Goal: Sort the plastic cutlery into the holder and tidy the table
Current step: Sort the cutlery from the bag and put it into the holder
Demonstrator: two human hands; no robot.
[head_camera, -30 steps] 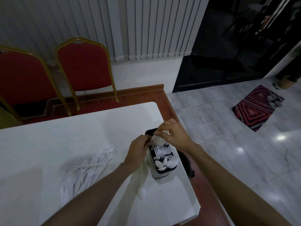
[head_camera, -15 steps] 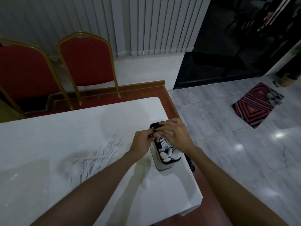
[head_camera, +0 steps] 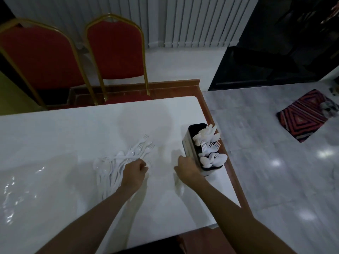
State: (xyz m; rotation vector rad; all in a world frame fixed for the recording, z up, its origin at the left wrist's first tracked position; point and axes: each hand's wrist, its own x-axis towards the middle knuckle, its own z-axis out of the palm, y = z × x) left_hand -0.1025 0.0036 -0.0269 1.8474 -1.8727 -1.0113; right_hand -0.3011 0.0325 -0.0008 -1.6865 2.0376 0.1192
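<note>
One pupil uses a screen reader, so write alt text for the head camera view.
A person's left hand rests on a pile of white plastic cutlery on a white table, while the right hand touches the side of a black holder holding spoons and forks. Two red chairs stand behind.

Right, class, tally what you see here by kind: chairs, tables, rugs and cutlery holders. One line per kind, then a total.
Red chairs: 2
White table: 1
Striped rug: 1
Cutlery holder: 1
Total: 5
</note>
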